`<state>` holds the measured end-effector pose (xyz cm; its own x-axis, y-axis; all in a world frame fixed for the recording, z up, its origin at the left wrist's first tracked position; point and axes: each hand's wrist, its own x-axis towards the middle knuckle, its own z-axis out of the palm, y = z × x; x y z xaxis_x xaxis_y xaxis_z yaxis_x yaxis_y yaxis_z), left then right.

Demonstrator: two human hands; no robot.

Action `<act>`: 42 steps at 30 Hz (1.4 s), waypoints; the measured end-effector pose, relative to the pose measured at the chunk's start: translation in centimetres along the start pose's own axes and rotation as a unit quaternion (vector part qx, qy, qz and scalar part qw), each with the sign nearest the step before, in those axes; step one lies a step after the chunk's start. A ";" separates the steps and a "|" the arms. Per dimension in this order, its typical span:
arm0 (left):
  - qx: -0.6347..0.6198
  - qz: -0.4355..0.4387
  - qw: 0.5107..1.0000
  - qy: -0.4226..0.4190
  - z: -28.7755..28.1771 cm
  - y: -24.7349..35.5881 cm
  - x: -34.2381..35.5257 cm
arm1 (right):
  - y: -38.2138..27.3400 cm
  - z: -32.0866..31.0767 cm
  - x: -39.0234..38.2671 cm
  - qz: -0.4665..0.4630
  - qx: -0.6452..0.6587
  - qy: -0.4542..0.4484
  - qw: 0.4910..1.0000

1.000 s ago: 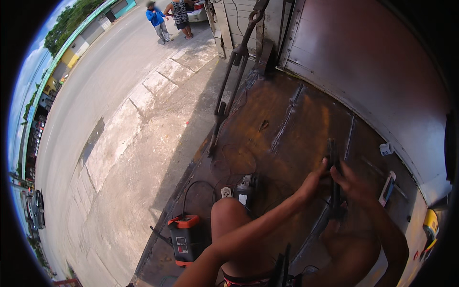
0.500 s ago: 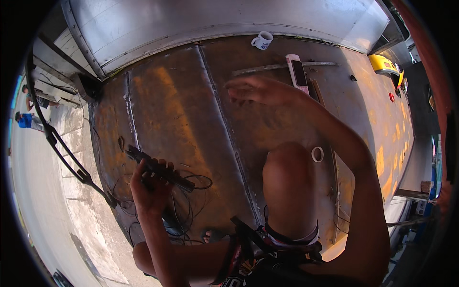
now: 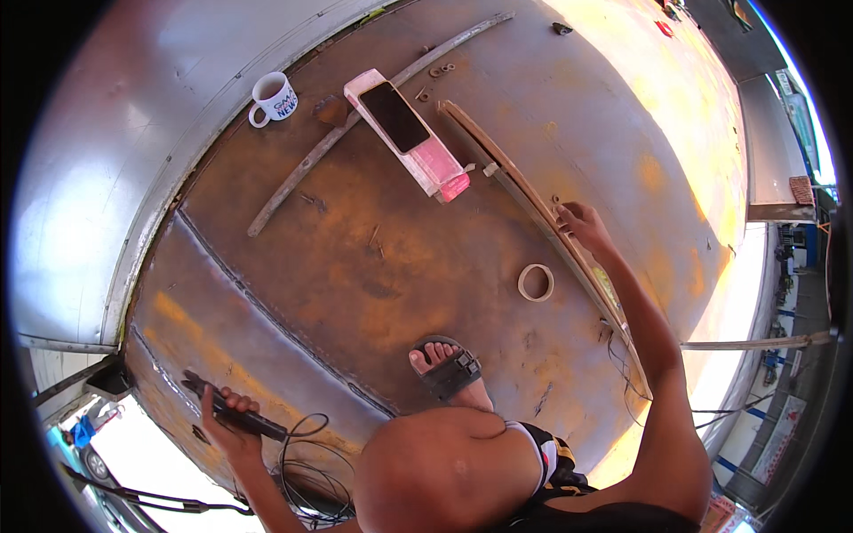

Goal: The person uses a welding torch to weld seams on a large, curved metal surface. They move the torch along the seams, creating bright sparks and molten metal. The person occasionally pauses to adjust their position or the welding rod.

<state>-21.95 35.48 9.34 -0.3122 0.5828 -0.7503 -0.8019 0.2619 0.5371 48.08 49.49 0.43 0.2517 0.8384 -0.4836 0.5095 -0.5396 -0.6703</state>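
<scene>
My left hand is wrapped round a black welding electrode holder low on the left. Its jaw end points away to the upper left, and a thin black cable loops from its back end. On the right, my right hand is at a long narrow strip on the metal floor. Its fingers are bent together at the strip's edge; what they pinch, if anything, is too small to make out. Just beyond the fingertips lies a small ring. A pale tape roll rests left of the strip.
A dark phone lies on a pink-and-white box. Behind it are a curved metal bar and a white mug beside the pale metal wall. My sandalled foot stands near the middle of the rusty floor.
The view has swung to the right. My right hand has gone from raised over the floor to the long strip. My left hand keeps hold of the electrode holder.
</scene>
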 end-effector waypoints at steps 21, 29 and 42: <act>0.426 -0.019 0.904 0.005 -1.4 -6.9 -6.5 | -1.7 22.9 12.2 -0.198 0.051 0.247 0.947; 0.449 -0.028 0.893 0.021 -4.3 -5.6 -9.2 | -2.4 22.6 14.6 -0.170 -0.167 0.234 0.943; 0.510 -0.029 0.859 -0.023 -5.4 -6.1 -10.2 | -7.4 21.8 11.4 -0.261 -0.370 0.102 0.885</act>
<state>-16.65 23.82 11.63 -0.2463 0.5695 -0.7842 0.0565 0.8162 0.5750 29.27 61.38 -12.39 -0.0726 0.9959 -0.0531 0.9813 0.0618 -0.1825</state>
